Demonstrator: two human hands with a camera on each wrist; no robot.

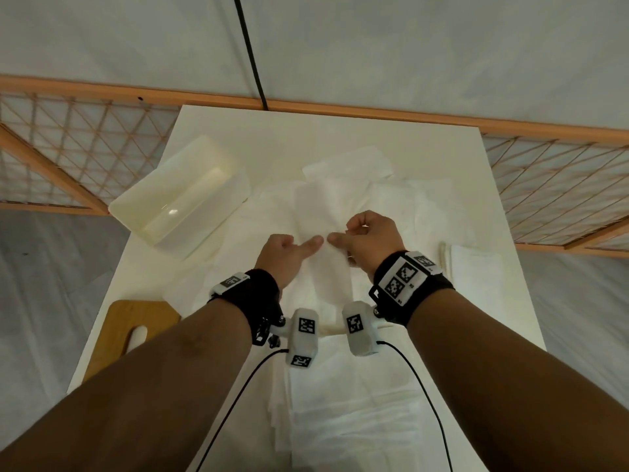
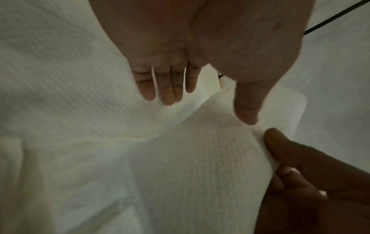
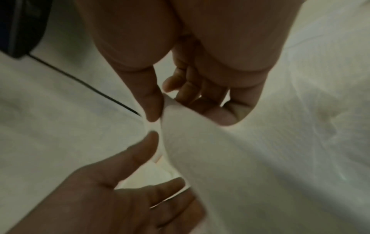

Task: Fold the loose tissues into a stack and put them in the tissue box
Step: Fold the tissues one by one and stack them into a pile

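The right hand (image 1: 366, 240) has its grip pinched on the edge of a loose tissue (image 1: 326, 216) lying among others on the tabletop (image 1: 340, 131). The left hand (image 1: 286, 257), fingers relaxed and apart, is just beside it. The tissue box (image 1: 180, 195) lies to the left, nearer the left hand.

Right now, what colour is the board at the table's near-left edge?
Light brown wood, the board shows best in the head view.

- White table (image 1: 340, 131) carries everything.
- Translucent tissue box (image 1: 177, 195) at its far left.
- Loose tissues (image 1: 343, 185) spread across the middle.
- Folded stack (image 1: 473, 264) at right edge.
- Wooden board (image 1: 136, 318) near left.
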